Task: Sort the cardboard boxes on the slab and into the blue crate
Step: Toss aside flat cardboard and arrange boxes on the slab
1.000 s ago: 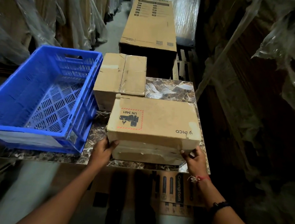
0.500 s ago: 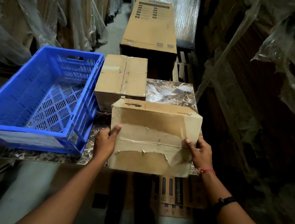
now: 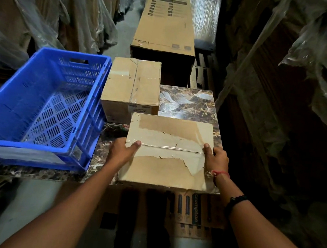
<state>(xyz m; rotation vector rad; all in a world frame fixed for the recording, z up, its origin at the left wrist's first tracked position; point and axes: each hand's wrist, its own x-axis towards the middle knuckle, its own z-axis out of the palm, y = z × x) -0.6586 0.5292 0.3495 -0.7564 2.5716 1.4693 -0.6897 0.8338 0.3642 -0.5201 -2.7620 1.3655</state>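
A narrow, dim storeroom aisle, plastic-wrapped stock [image 3: 49, 17] hanging down both sides, and a marbled counter [image 3: 187, 102] set across it. Closest in, under the counter's front edge, stands a printed carton [image 3: 195, 210] with dark lettering.

Above that, the person has a torn box [image 3: 168, 153] between both hands at the right front of the counter. The left hand [image 3: 121, 152] clasps its left edge, thumb laid on the upturned face right at the tape seam. The right hand [image 3: 215, 159] does the same on the right edge, thumb over the top and fingers wrapped round the side. I cannot tell whether the box rests on the counter or is held just clear of it.

Left of the box sits the blue crate [image 3: 26, 145], nothing in it, its near corner just beside the left hand. Behind the torn box, touching or almost touching it, a second box [image 3: 131, 84] lies taped shut against the crate's right wall. Further down the aisle a long carton [image 3: 164, 24] runs away from the counter.

A second ago the box lay flat with its red-bordered label upward and the hands at its lower corners. It has since been rolled towards the person, so the ripped, taped face shows now.
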